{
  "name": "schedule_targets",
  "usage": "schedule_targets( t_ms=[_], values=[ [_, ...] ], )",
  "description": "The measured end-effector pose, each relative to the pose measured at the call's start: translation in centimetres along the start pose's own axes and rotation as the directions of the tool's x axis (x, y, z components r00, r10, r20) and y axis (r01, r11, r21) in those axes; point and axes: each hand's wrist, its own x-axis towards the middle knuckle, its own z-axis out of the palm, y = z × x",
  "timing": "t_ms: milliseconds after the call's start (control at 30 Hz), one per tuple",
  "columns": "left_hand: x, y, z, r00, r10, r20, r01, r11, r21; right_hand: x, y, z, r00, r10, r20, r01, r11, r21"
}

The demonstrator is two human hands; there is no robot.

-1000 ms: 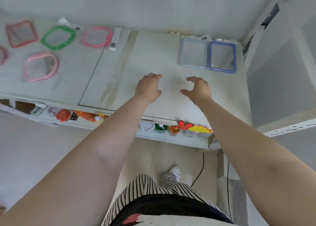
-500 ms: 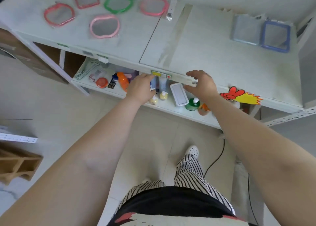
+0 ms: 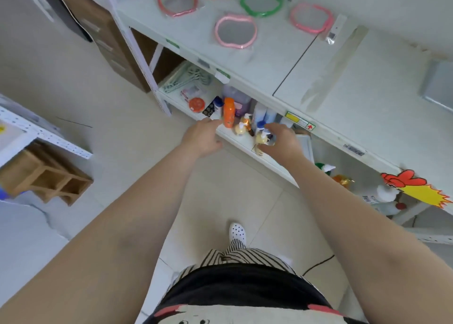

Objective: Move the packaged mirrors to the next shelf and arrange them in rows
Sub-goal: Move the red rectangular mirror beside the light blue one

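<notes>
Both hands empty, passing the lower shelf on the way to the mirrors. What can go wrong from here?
1. The right hand is right by a small pump bottle at the lower shelf's front edge; a brush may knock it off.
2. The left hand passes close to the upright orange bottle, which could tip.
3. The pink-framed mirror lies nearest the top shelf's edge; its slick packaging may slide off if dragged.

Pale tiled floor (image 3: 137, 108) is spreading beneath a white metal shelving unit (image 3: 282, 61). A brown drawer cabinet (image 3: 107, 37) is standing beside its left corner; a wooden crate (image 3: 46, 176) is lying nearby.
</notes>
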Motion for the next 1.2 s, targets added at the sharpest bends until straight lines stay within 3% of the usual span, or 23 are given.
schedule_targets(
  t_ms=[300,533,900,1200],
  values=[
    [2.9,-6.6,-5.0,0.993,-0.069,-0.099,0.068,0.998,-0.013,7.8,-9.5,1.9,0.980,-0.194,0.052,0.196,0.980,-0.040],
    [8.5,-12.7,-8.9,0.994,0.036,-0.103,-0.031,0.998,0.046,13.4,-16.0,3.7,0.991,-0.129,0.023,0.131,0.986,-0.103],
    [16.6,-23.2,-17.4,0.981,0.194,-0.028,-0.188,0.970,0.156,19.3,-24.1,6.8,0.994,0.095,-0.060,-0.096,0.995,-0.007],
    [26.0,-23.5,-20.4,0.955,0.295,-0.039,-0.285,0.944,0.164,28.2,-26.5,4.8,0.990,0.062,-0.126,-0.070,0.996,-0.058]
  ],
)
